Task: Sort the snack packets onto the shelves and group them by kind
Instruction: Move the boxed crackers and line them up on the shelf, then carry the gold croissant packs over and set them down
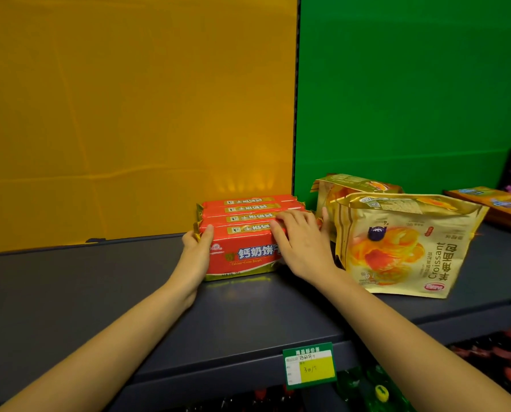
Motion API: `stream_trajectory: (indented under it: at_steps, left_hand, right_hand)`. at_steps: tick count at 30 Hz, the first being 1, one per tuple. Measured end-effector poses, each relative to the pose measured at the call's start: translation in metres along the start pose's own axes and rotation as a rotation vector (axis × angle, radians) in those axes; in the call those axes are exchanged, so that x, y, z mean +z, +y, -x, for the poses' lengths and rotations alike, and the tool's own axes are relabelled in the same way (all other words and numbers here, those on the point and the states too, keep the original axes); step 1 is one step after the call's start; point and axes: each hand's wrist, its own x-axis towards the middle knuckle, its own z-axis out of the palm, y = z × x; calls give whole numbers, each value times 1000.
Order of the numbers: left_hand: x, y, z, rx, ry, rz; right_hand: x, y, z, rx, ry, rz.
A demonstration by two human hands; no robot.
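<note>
The left hand [196, 251] clasps the left end of the front biscuit packet [242, 254], thumb hooked over its top edge and the other fingers wrapped round the crimped end. The right hand [301, 248] lies over the packet's right end, fingers nearly straight and spread across the tops of the front two packets; it presses rather than clutches. Holding both ends like this looks meant to square the packet against the red biscuit row [248, 208] behind it. That row stands on edge, packed tight, running back to the rear edge of the shelf [99, 292]. It sits about mid-shelf, set back from the front edge, behind the green label [309, 365] clipped there, which probably marks this kind's slot. Just to the right two croissant bags [403, 248] stand upright, one behind the other. The right thumb reaches toward them; whether it touches I cannot tell. Orange packets [486, 203] lie flat toward the shelf's right end, a kind apart.
</note>
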Motion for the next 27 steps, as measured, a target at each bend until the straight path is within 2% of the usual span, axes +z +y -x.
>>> stream_trajectory:
  at_steps: [3, 5, 7, 9, 11, 14, 16, 18, 21, 22, 23, 27]
  left_hand:
    - [-8, 0, -3, 121, 115, -199]
    - [-10, 6, 3, 315, 179, -321]
    - [-6, 15, 16, 526, 194, -347]
    - [-1, 25, 31, 637, 111, -343]
    - [3, 35, 41, 658, -41, -374]
    - [12, 45, 41, 718, -217, -687]
    - [25, 49, 38, 783, -233, -858]
    - [41, 53, 34, 815, -206, -914]
    - [71, 59, 27, 846, -171, -928]
    - [80, 61, 24, 849, -163, -919]
    - [89, 63, 20, 841, -154, -910]
    - [121, 72, 4, 815, -107, -941]
  right_hand:
    - [-9, -9, 7, -21, -41, -36]
    - [-20, -14, 15, -85, -39, -81]
    - [-34, -17, 25, -145, -7, -122]
    - [-54, -15, 33, -212, 67, -113]
    - [-77, -6, 38, -270, 140, -85]
    - [-121, 25, 36, -319, 205, -39]
    - [-150, 57, 28, -306, 227, 80]
    - [-175, 89, 19, -203, 106, 212]
    - [-192, 122, 8, -3, -378, 295]
    - [-192, 128, 6, 11, -478, 299]
    - [-189, 134, 5, 3, -496, 306]
    - [-187, 145, 11, -84, -308, 253]
